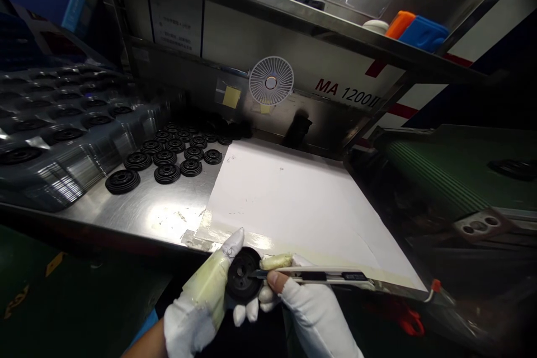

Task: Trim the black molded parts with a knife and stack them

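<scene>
the left hand [201, 296], in a white glove wrapped with pale tape, was clamped on a black round molded part [242, 275], its thumb up past the rim and its fingers curled beneath. the part was at the bottom middle of the frame, just off the front edge of the stainless tabletop [168, 207], with dark floor [84, 296] below it. the right hand [314, 313], in a fingerless white glove, was close beside the left and pinched a snap-off utility knife [323, 276], whose blade tip touched the face of the part. the knife's long body ran right, just over the taped front edge of a white sheet [293, 207] that covered the right side of the tabletop. a stretch of bright steel separated the hands from the rows of matching black parts [168, 156] at the center left. farther to the upper left, more black parts sat in the pockets of a clear plastic tray [54, 117] beside the tabletop's left side. a steel shelf [293, 17] ran across the top of the frame, well above the hands, and a green ribbed conveyor belt [436, 173] lay off the sheet's right edge.
</scene>
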A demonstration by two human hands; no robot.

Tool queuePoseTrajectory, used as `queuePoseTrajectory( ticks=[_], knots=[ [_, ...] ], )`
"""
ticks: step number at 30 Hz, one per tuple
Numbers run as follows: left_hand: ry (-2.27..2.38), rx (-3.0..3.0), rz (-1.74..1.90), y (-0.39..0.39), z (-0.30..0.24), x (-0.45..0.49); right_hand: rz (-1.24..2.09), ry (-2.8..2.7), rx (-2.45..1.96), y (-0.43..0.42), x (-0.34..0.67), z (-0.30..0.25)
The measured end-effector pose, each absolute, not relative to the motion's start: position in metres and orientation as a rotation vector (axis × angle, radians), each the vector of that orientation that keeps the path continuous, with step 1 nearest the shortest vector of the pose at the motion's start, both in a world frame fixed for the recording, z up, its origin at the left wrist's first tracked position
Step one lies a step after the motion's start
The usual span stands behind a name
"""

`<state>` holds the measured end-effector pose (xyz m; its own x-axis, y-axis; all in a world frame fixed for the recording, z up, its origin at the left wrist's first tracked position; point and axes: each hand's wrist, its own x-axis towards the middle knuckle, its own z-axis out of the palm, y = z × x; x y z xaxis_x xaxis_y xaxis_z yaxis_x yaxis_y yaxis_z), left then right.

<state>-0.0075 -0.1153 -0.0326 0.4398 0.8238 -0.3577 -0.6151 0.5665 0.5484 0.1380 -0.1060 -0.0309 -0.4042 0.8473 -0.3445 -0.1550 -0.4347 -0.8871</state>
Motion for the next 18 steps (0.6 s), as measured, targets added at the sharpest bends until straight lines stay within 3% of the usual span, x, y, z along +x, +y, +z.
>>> queuePoseTrajectory(
  ticks=[7,12,18],
  knots=[
    [0.712,0.421,1.096,-0.115,-0.033,-0.018,1.566,-0.817,-1.01,-0.103,0.138,-0.019],
    [0.941,0.702,1.291,-0.116,-0.055,-0.018,1.55,-0.648,-0.973,-0.11,0.13,-0.022],
    [0.814,0.647,1.345,-0.119,-0.055,-0.01,1.455,-0.776,-1.019,-0.111,0.122,-0.038]
  ],
)
